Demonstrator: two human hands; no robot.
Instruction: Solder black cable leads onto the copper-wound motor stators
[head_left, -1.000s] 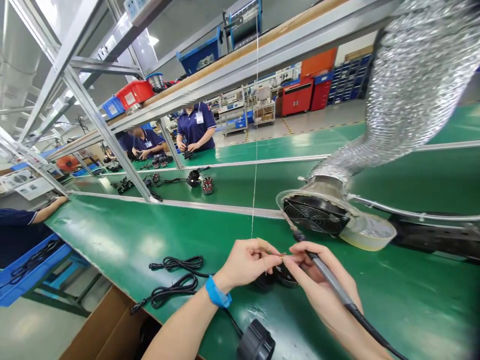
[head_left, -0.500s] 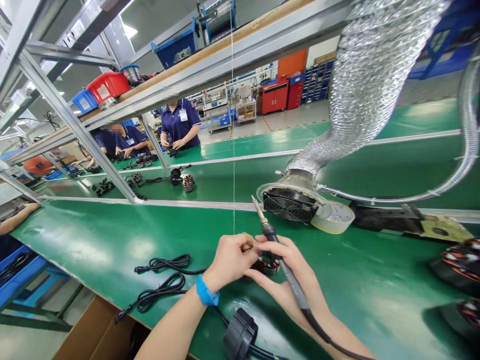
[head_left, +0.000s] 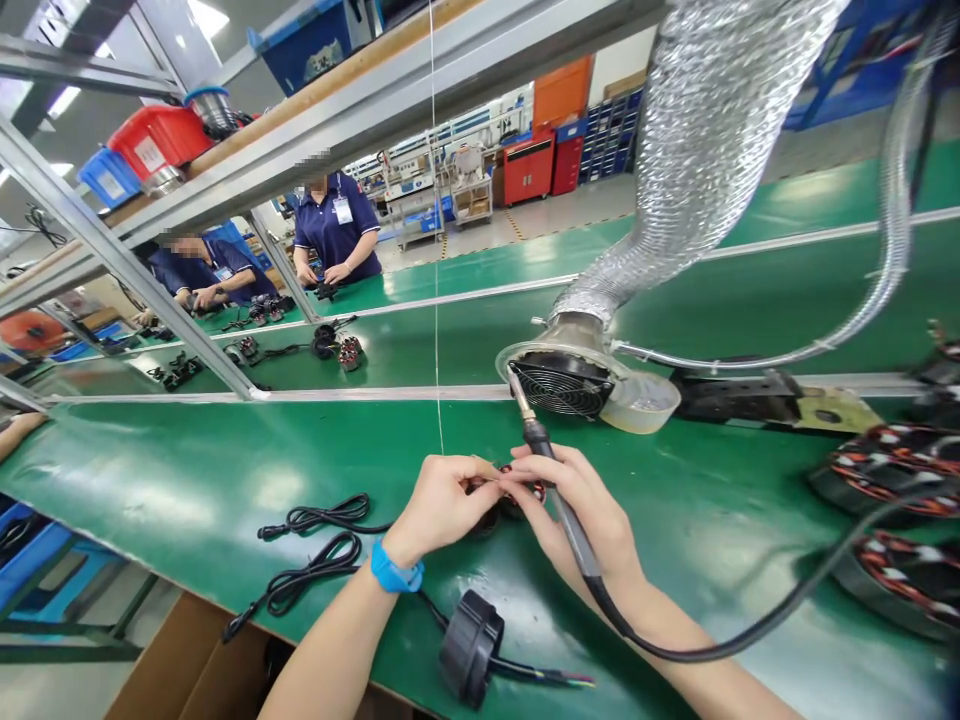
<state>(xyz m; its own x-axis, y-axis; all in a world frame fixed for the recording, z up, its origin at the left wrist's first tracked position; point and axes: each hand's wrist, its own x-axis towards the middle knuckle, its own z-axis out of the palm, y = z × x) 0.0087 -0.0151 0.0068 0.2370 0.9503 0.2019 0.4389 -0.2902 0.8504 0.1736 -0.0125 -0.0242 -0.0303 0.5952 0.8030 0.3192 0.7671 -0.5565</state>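
My left hand (head_left: 442, 497) and my right hand (head_left: 581, 510) meet over a small black round part with red windings (head_left: 517, 492) on the green bench. My left hand's fingers pinch at that part; a blue band (head_left: 393, 573) sits on the wrist. A soldering iron (head_left: 547, 470) lies across my right hand, tip up toward the fan, its black cable (head_left: 712, 645) running right. The right fingertips also pinch at the part. A thin solder wire (head_left: 436, 300) hangs down from above to my left hand.
A fume fan (head_left: 559, 380) on a silver duct (head_left: 675, 150) stands behind my hands. Coiled black cables (head_left: 315, 555) lie left, a black housing (head_left: 469, 645) near the front edge, wound stators (head_left: 892, 470) at right. Other people in blue shirts (head_left: 334, 225) work across the line.
The view has swung right and down, bringing the stators at right into sight. The iron's tip has lifted from the part and now points up toward the fan.
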